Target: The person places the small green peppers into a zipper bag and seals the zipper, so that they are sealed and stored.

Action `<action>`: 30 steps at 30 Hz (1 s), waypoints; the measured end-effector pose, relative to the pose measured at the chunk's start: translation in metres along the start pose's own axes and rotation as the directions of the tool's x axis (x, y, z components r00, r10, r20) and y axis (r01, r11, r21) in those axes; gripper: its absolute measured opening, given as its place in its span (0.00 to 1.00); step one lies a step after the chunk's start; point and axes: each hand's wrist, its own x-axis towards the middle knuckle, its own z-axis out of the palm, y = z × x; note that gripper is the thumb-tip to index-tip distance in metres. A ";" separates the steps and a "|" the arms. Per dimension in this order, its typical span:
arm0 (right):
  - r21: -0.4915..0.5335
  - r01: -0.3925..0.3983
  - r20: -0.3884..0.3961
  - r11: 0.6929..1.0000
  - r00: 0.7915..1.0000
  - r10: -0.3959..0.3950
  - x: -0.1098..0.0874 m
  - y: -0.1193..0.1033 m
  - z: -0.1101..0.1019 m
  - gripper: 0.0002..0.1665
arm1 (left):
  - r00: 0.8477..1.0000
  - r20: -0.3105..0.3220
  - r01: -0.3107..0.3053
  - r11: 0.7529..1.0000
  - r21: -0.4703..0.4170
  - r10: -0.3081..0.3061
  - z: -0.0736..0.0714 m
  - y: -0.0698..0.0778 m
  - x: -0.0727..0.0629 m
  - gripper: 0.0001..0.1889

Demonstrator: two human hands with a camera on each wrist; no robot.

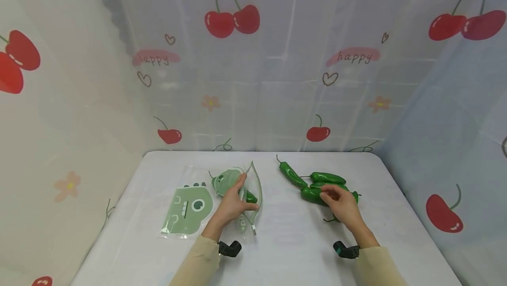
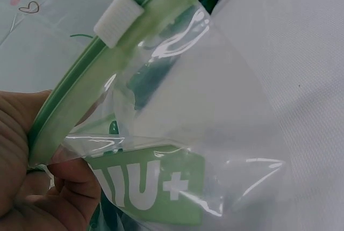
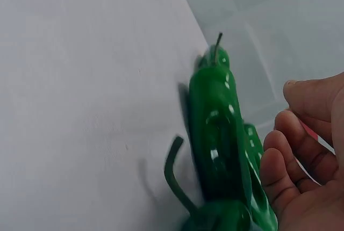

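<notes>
My left hand (image 1: 231, 204) grips the green zip edge of a clear slider bag (image 2: 236, 107) with green print. The bag's mouth is spread apart, and a white slider (image 2: 118, 20) sits on the zip. A green chili pepper (image 1: 251, 197) shows at the bag, beside the left fingers. On the right, my right hand (image 1: 343, 206) hovers at a cluster of glossy green chili peppers (image 3: 215, 129). Its fingers are loosely bent, with nothing seen between thumb and fingertips. One long pepper (image 1: 292, 174) points to the back left of that cluster.
A flat clear bag (image 1: 186, 211) printed with a green one-eyed monster lies left of the left hand. The white tabletop (image 1: 285, 242) is bordered by cherry-print curtains (image 1: 269, 79) at the back and both sides.
</notes>
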 end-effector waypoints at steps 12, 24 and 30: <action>-0.079 0.009 -0.064 0.997 0.998 -0.014 0.005 0.027 -0.030 0.17 | 1.000 0.002 -0.010 1.000 -0.002 0.010 0.001 0.002 0.000 0.61; -0.093 -0.041 -0.110 0.995 0.993 0.031 0.004 0.043 -0.043 0.19 | 1.000 0.006 -0.016 1.000 0.006 0.016 0.002 0.001 0.000 0.61; -0.094 -0.096 -0.067 0.991 0.994 0.090 0.004 0.047 -0.048 0.22 | 1.000 0.007 -0.011 1.000 0.010 0.011 0.002 0.001 -0.001 0.60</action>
